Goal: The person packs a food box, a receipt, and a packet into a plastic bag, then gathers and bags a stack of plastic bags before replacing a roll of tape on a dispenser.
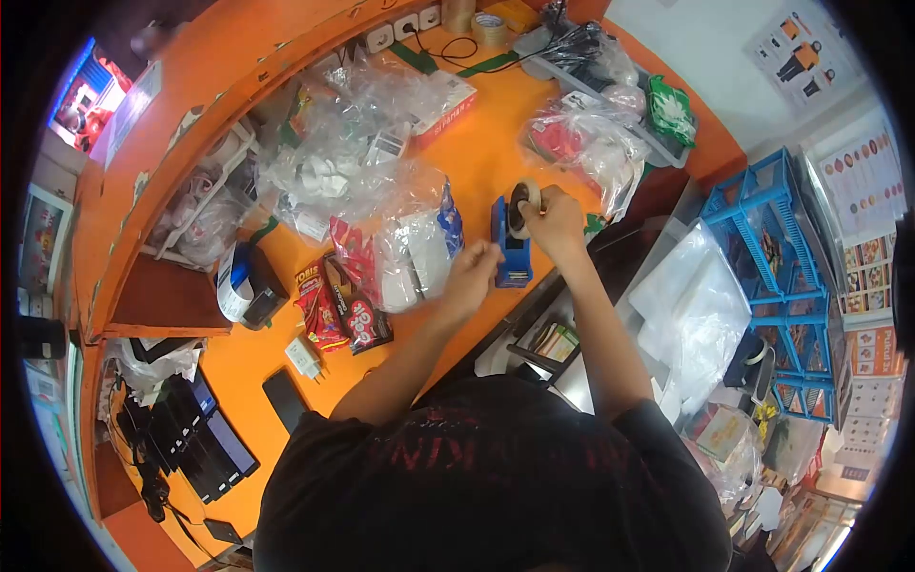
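Observation:
A blue tape dispenser (pixel 516 270) stands near the front edge of the orange table. My left hand (pixel 477 270) is closed at its left side, the fingertips gripping its edge. In my right hand (pixel 556 224) is a roll of tape (pixel 519 202), pinched at its right side and held upright at the far end of the dispenser. Left of my hands lies a clear plastic bag (pixel 415 257) with white, pink and blue packs in it. Red and dark snack packs (pixel 345 307) rest beside that bag.
Clear plastic bags (pixel 334 157) pile up at the back left. A grey bin (pixel 672 143) with bags stands at the back right. Toward the front left are a white charger (pixel 304 357), a phone (pixel 283 400) and several dark devices (pixel 205 434). Blue racks (pixel 772 276) stand at the right.

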Tool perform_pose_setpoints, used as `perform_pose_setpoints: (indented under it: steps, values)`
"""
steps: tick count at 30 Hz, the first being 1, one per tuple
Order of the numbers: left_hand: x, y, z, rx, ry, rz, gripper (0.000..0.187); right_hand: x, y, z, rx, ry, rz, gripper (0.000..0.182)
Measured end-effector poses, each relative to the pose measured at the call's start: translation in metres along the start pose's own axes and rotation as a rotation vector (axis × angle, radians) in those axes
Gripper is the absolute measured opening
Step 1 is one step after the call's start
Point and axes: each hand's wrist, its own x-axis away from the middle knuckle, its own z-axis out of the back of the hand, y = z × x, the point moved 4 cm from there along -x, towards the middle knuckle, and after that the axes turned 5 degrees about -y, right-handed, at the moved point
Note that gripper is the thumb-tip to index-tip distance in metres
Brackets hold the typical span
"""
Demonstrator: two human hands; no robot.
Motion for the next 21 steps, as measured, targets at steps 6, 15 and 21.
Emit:
perform_pose_setpoints:
  steps: [6,15,21]
  values:
    - [-0.021,0.028,0.014,0.165,0.050,-0.144,0.017,-0.016,-0.005,-0.012,0.135,-0.164,-0.032,0.030]
    - [-0.013,0.002,0.005,-0.029,0.048,-0.099,0.011,-0.028,0.002,-0.023,0.168,-0.125,-0.050,0.035]
    - [-0.003,-0.013,0.000,-0.008,0.042,-0.005,0.010,-0.023,0.000,-0.026,0.145,-0.115,-0.080,0.034]
